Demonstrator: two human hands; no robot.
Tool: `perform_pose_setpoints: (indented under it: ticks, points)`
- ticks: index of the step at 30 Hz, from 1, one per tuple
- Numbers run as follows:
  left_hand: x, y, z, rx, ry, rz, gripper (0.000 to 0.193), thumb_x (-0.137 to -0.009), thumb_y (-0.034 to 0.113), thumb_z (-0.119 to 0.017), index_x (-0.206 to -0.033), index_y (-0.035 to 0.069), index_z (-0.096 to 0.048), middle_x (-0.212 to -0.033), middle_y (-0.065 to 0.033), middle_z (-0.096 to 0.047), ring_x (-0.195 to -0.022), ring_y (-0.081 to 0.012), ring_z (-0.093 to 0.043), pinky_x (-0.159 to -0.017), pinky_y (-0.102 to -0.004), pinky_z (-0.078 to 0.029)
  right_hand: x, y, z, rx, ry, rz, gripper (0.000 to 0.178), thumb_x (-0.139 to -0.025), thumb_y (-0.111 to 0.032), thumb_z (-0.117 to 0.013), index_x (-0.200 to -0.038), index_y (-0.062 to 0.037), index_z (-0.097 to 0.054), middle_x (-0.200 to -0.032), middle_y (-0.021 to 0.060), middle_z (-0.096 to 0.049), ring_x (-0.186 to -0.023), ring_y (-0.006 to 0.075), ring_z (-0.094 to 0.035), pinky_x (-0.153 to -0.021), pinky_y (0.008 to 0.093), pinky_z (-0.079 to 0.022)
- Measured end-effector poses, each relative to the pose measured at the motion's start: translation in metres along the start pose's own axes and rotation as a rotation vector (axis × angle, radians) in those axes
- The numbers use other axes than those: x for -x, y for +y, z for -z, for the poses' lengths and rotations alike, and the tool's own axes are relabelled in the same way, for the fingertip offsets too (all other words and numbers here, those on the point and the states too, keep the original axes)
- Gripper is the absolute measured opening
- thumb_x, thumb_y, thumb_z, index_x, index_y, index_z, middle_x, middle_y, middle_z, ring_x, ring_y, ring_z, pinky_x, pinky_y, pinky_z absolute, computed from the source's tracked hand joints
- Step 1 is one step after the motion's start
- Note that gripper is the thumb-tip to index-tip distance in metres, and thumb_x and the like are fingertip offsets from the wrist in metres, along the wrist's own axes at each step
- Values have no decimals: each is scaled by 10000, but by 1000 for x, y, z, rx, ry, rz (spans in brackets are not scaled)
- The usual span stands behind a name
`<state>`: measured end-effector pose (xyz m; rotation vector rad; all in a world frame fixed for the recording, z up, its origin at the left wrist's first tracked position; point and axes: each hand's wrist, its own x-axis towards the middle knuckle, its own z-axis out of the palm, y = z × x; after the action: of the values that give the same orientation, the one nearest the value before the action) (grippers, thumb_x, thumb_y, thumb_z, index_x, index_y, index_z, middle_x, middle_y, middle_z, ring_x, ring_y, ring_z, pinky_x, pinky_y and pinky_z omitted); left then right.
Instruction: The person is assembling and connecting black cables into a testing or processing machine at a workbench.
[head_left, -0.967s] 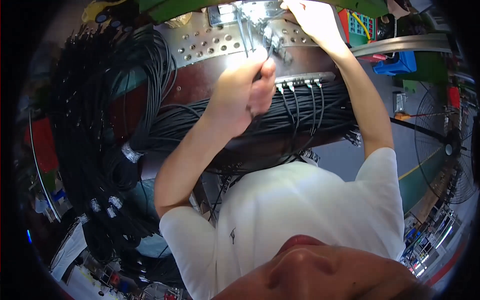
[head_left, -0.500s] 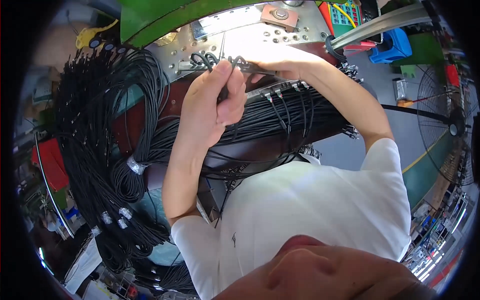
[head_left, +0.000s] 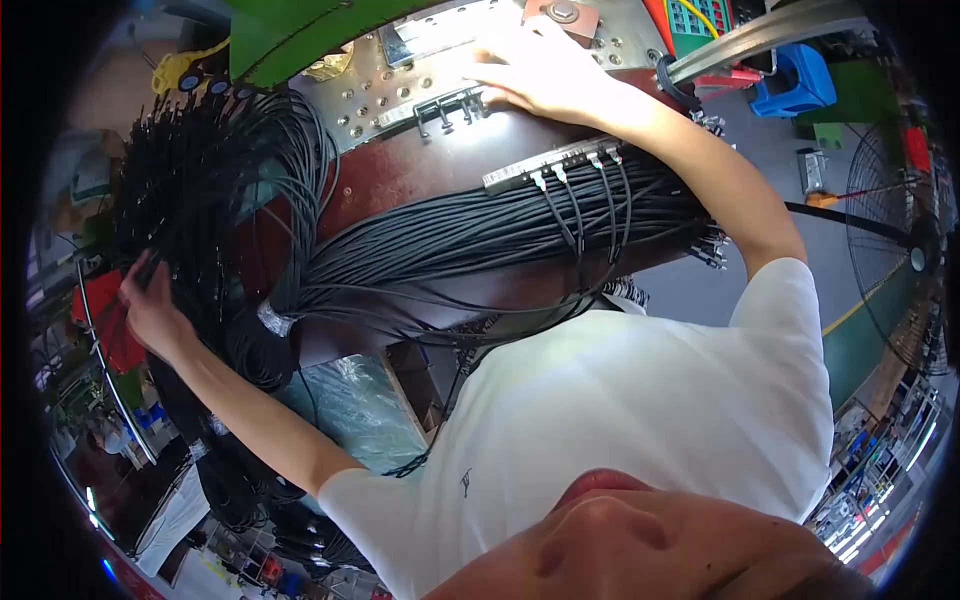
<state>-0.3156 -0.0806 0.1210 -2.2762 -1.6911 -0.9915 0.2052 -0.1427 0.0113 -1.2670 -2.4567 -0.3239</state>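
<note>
Nearest to me is the person's white short-sleeved shirt, close against the bench, which is dark red. Directly before the shirt, a thick bundle of black cables lies along the bench, and a coil bound with silver tape sits by its left end. On the bundle's far side lies a slotted metal strip, with four pale-tipped cable ends set along it. At the person's left stands a dense mass of dark cables. The left hand is at the outer edge of that mass, fingers partly bent and blurred; I cannot tell whether they grip a cable. Past the strip, a black toothed fixture lies at the near edge of a perforated metal plate. The right hand is over the plate, fingers parted, beside the fixture's right end; glare hides whether they touch. Farther back, a green machine part overhangs the plate's left side. Off to the right, on the floor, are a blue stool and a black-caged fan.
</note>
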Motion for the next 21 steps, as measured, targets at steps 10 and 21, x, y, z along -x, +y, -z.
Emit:
perform_pose_setpoints:
  ticks: [10, 21]
  points:
    - [88, 258, -108, 1216, -1387, 753, 413, -997, 302, -378, -1123, -33, -584, -889, -151, -672, -729, -163, -652, -656, -243, -513, 73, -40, 47, -579, -119, -297, 225, -781, -107, -654, -1001, -57, -644, -892, 75, -602, -837, 259, -588, -741, 341, -486]
    - [-30, 288, -206, 1320, -966, 592, 240, -965, 206, -456, -1000, -29, -494, -629, 7, -398, -542, -106, -407, -520, -240, -407, -39, 51, -21, -702, 50, -473, 292, -882, -239, -518, -1029, -31, -662, -989, 186, -652, -890, 260, -621, -792, 349, -493]
